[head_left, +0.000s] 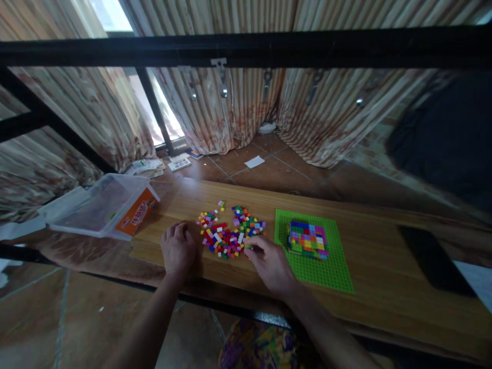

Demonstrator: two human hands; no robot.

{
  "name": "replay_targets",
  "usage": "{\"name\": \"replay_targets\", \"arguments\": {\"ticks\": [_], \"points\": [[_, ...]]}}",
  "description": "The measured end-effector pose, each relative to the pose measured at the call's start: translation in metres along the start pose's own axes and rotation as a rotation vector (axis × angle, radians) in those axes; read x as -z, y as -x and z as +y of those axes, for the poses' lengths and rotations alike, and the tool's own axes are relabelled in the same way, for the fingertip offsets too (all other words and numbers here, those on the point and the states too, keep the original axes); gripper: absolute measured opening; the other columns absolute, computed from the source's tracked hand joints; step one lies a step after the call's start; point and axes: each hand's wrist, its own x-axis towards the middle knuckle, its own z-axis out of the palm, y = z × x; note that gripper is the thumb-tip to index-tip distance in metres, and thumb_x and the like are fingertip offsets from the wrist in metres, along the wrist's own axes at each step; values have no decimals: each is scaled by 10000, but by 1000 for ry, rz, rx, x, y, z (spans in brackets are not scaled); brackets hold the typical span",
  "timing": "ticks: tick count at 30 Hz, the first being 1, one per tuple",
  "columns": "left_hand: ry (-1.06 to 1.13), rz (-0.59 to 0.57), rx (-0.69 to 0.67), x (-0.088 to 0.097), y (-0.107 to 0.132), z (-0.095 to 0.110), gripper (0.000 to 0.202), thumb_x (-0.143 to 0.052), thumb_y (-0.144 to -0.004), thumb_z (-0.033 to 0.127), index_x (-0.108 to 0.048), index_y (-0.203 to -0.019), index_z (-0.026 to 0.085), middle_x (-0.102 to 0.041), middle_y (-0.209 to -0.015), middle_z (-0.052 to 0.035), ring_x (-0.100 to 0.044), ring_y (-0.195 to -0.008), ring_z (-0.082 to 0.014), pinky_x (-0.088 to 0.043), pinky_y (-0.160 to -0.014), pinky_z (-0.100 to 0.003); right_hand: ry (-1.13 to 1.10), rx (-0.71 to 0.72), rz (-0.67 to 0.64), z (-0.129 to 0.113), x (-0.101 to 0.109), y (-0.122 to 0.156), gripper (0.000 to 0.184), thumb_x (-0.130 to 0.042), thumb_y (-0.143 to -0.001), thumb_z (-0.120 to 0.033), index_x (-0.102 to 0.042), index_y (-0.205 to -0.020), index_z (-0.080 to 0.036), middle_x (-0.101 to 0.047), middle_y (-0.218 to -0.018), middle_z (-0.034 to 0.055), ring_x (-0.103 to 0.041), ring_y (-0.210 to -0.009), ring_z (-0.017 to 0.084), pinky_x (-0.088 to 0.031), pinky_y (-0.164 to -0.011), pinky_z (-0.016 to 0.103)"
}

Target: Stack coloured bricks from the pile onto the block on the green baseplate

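A heap of small toy bricks in many colours lies loose on the wooden table. My right hand reaches over the heap's right edge, thumb and forefinger pinched on a small green brick. Left of the heap, my left hand rests on the tabletop, its fingers curled in and apart from the bricks; nothing shows in it. To the right is a green studded baseplate, bearing a roughly square block of multicoloured bricks.
A clear plastic box with an orange label stands at the table's left end. A dark flat object lies on the right, beside a white sheet. A black metal bar crosses above, before striped curtains.
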Motion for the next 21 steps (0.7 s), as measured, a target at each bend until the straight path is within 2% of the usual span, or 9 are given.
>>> {"name": "replay_targets", "arguments": {"ticks": [4,7,9,13,21], "points": [[-13,-14,-21,0,-2,-2,354,-394,-867,266,-645,-1078,135,-627,-1114,-152,-534,-1058,-296,-417,-972,-449,-104,-120,84,16,21,55,85,-594,-833,-250,-678,-841,-242,-683,-850,3,-635,-797,160,-487,-722,261],[-23,-13,-17,0,-3,-2,366,-386,-865,276,-645,-1075,125,-623,-1127,-164,-533,-1071,-303,-418,-973,-453,-60,-263,184,38,46,88,116,-607,-832,-303,-690,-893,-252,-700,-900,18,-650,-876,190,-505,-745,285],[-26,-17,-17,0,-4,-2,368,-383,-861,281,-646,-1067,126,-623,-1126,-166,-534,-1077,-304,-418,-974,-453,-11,-340,264,51,64,102,165,-623,-823,-346,-694,-938,-253,-706,-921,29,-659,-860,201,-517,-745,307],[-20,-25,-7,1,-6,0,365,-380,-855,295,-647,-1047,136,-633,-1099,-152,-544,-1071,-303,-409,-987,-453,-14,-386,363,65,87,110,241,-617,-824,-401,-690,-981,-233,-712,-909,53,-677,-797,211,-536,-736,341],[-29,-58,23,4,-6,3,374,-387,-852,303,-641,-1057,119,-615,-1143,-177,-533,-1116,-332,-419,-987,-493,61,-317,486,70,103,102,230,-604,-837,-402,-695,-951,-224,-709,-938,59,-668,-864,209,-532,-788,337]]}}
